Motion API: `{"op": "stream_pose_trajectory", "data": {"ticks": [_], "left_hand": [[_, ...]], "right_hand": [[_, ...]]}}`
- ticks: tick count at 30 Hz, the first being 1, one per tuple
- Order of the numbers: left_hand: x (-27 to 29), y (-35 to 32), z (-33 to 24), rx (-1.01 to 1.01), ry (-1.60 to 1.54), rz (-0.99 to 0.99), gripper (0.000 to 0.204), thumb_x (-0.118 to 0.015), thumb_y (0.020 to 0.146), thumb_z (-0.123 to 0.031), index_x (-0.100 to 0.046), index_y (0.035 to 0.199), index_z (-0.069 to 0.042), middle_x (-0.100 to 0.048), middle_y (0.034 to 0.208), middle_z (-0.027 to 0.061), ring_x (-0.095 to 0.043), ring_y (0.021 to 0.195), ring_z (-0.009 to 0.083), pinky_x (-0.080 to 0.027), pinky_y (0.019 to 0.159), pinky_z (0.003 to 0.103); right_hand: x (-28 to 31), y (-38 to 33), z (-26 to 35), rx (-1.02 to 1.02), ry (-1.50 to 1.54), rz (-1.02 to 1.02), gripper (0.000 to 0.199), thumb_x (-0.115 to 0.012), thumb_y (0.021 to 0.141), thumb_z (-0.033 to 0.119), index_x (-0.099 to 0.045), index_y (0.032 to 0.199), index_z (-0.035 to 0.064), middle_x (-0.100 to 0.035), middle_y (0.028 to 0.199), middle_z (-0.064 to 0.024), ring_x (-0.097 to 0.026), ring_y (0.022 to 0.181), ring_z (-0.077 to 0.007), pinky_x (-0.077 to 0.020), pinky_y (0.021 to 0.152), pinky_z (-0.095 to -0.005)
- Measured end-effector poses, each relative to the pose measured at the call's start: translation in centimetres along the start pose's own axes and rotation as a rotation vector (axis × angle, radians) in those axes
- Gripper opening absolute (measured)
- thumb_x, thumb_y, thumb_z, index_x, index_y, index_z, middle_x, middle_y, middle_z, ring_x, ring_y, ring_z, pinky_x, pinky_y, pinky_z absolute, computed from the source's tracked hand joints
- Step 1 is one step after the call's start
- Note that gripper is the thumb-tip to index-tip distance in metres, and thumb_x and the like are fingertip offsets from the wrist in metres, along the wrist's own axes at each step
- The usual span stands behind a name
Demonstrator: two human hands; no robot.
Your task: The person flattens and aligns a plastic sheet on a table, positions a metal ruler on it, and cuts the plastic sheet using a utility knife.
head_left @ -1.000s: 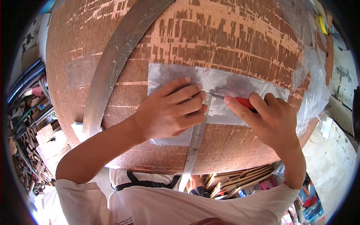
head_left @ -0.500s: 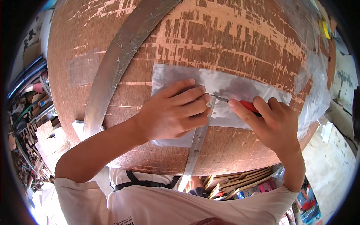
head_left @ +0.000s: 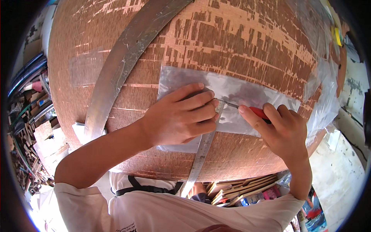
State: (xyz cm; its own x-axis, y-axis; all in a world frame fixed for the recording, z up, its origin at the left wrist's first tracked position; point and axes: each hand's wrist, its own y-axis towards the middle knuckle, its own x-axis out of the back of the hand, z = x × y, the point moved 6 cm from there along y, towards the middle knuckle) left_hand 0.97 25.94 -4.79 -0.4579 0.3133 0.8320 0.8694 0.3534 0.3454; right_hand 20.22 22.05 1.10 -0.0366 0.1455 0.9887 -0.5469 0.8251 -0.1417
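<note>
A grey, shiny plastic sheet (head_left: 266, 101) lies on a worn plywood surface (head_left: 232, 34). Across it runs a steel ruler (head_left: 203, 149), tilted, its lower end reaching past the near edge. My left hand (head_left: 181, 116) presses down with bent fingers on the ruler and the sheet, hiding the ruler's far end. In my right hand (head_left: 284, 129) is a slim red-handled tool (head_left: 258, 112) with a thin metal end. Its tip meets the sheet beside the ruler, close to my left fingertips; the tip's exact shape is too small to tell.
A wide saw blade (head_left: 119, 62) with a toothed edge lies left of the sheet. Clear plastic film (head_left: 322, 96) hangs over the right edge. Thin wooden strips (head_left: 243, 189) are stacked below the near edge. Wood scraps (head_left: 29, 145) pile up at far left.
My right hand and the red-handled tool have shifted very slightly right and nearer. My left hand stays pressed on the ruler. The whole view has moved a little.
</note>
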Motion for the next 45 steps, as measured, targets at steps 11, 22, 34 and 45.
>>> {"op": "stream_pose_trajectory", "data": {"ticks": [11, 22, 34, 45], "left_hand": [[-0.3, -0.4, 0.3, 0.002, -0.003, 0.017, 0.008, -0.079, 0.083, -0.018, -0.073, 0.089, -0.019, -0.069, 0.116, -0.0013, -0.064, 0.12, 0.0198, -0.051, 0.11, 0.042], [-0.1, -0.2, 0.3, -0.016, -0.016, 0.039, 0.01, -0.079, 0.082, -0.017, -0.073, 0.091, -0.019, -0.069, 0.116, 0.0006, -0.063, 0.121, 0.0212, -0.05, 0.111, 0.043], [0.0, -0.2, 0.2, -0.015, -0.003, 0.04, 0.009, -0.079, 0.082, -0.017, -0.072, 0.087, -0.019, -0.069, 0.114, 0.0001, -0.062, 0.12, 0.0217, -0.05, 0.11, 0.043], [0.3, -0.3, 0.1, -0.059, 0.001, 0.095, 0.023, -0.081, 0.079, -0.02, -0.073, 0.1, -0.015, -0.067, 0.12, 0.0049, -0.061, 0.123, 0.0254, -0.049, 0.112, 0.046]], "right_hand": [[-0.7, 0.3, -0.1, 0.012, -0.009, 0.007, 0.056, -0.071, 0.083, 0.021, -0.072, 0.136, 0.0352, -0.047, 0.082, 0.0024, -0.046, 0.055, -0.0141, -0.043, 0.044, -0.0292], [-0.4, 0.3, -0.3, -0.052, 0.055, 0.037, 0.06, -0.074, 0.079, 0.014, -0.072, 0.137, 0.0316, -0.052, 0.082, 0.0009, -0.051, 0.056, -0.0157, -0.0447, 0.047, -0.0314], [0.4, 0.0, -0.3, -0.113, 0.126, -0.04, 0.062, -0.074, 0.079, 0.012, -0.071, 0.138, 0.0305, -0.056, 0.079, -0.0001, -0.054, 0.055, -0.0157, -0.0448, 0.047, -0.0316], [-0.6, -5.7, 0.3, -0.695, 0.89, -0.317, 0.05, -0.072, 0.093, 0.009, -0.062, 0.14, -0.0037, -0.073, 0.098, -0.0128, -0.059, 0.069, -0.0173, -0.0483, 0.064, -0.0283]]}}
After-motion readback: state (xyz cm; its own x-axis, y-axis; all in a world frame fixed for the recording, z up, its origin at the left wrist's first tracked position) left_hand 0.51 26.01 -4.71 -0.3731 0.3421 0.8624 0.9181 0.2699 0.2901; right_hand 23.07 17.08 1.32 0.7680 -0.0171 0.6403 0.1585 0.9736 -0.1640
